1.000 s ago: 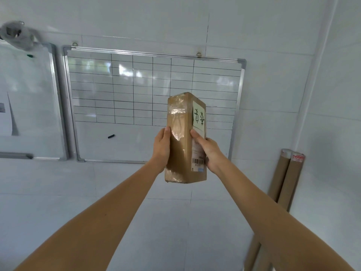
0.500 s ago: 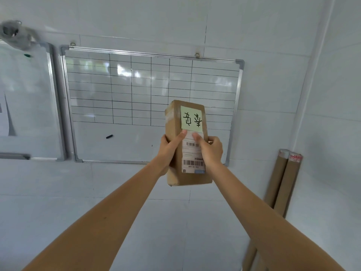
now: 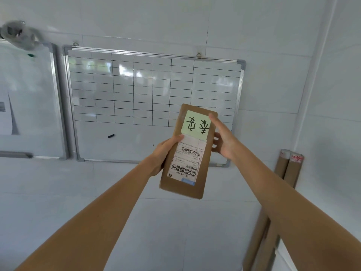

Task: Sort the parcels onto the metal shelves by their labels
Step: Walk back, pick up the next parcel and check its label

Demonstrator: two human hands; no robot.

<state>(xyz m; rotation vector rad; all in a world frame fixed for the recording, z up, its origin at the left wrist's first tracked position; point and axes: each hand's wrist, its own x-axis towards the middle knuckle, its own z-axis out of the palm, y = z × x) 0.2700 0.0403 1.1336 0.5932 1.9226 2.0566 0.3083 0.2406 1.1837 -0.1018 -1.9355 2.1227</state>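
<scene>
A brown cardboard parcel [image 3: 203, 179] is held up in front of the wall, its labelled face turned toward me. On it are a pale green note [image 3: 196, 122] with black handwritten characters, upside down, and a white barcode label [image 3: 185, 161]. My left hand [image 3: 163, 153] grips the parcel's left edge, thumb on the label. My right hand [image 3: 221, 137] holds the right edge, its thumb lying across the note's upper right corner. No metal shelves are in view.
A gridded whiteboard [image 3: 152, 90] hangs on the white tiled wall behind the parcel, a second whiteboard [image 3: 27, 98] to its left. Cardboard tubes [image 3: 289, 167] lean in the right corner.
The parcel was turned from edge-on so its labelled face now points at me, and it tilted and shifted slightly right. My right hand slid up to the top right corner.
</scene>
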